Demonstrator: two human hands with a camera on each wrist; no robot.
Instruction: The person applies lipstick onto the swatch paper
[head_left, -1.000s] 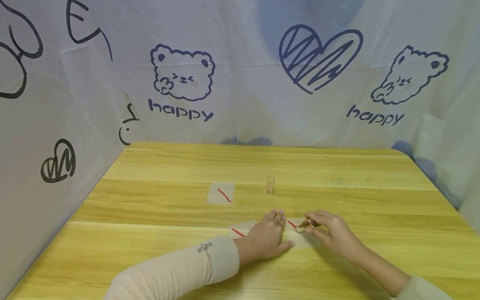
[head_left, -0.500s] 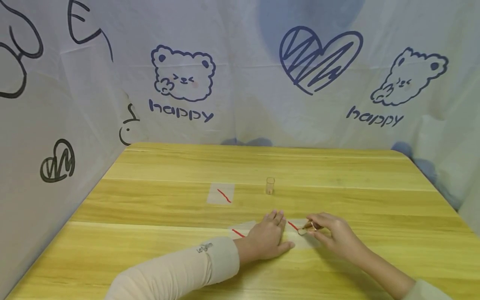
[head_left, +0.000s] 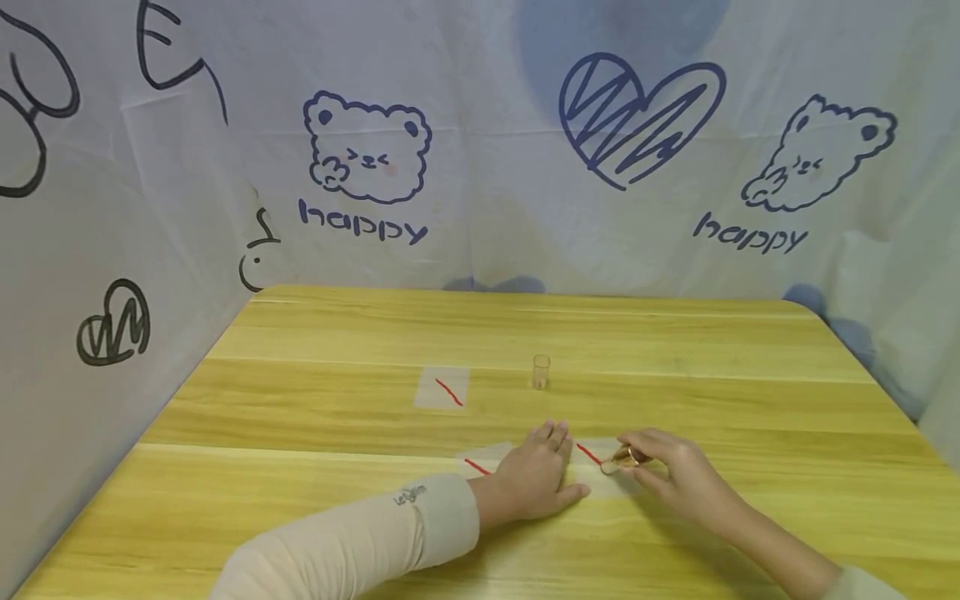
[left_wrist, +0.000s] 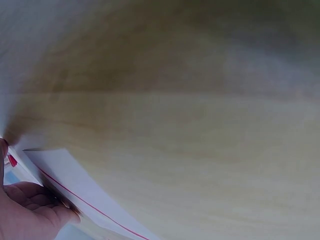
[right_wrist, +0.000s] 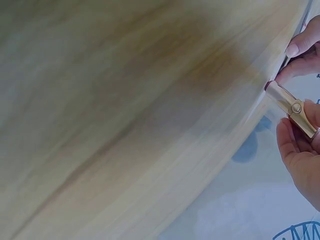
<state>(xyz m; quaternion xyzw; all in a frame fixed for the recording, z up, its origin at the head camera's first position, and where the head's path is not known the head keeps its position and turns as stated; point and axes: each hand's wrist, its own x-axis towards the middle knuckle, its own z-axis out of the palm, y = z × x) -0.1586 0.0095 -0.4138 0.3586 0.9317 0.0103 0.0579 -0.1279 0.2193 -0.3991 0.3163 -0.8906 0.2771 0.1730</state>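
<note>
A lipstick [right_wrist: 292, 105] with a shiny gold tube and dark red tip is pinched between the thumb and fingers of my right hand [head_left: 682, 479]. Its tip meets the front right white paper square [head_left: 613, 487], at the lower end of a red slanted line [head_left: 588, 454]. My left hand [head_left: 534, 471] lies palm down with fingers stretched, between that square and the front left paper square [head_left: 487, 453]. It covers part of the left square, which also bears a red line. In the left wrist view, a long red line crosses a white paper [left_wrist: 75, 175].
A small clear cylinder [head_left: 541, 373], like a cap, stands upright behind my left hand. Farther left lies another paper square [head_left: 427, 396] with a red stroke. The wooden table [head_left: 300, 333] ends at a white cloth [head_left: 495, 242] with drawings.
My right hand has slid slightly right and toward me with the lipstick, and the red line on the right paper has grown longer. The left hand has stayed in place.
</note>
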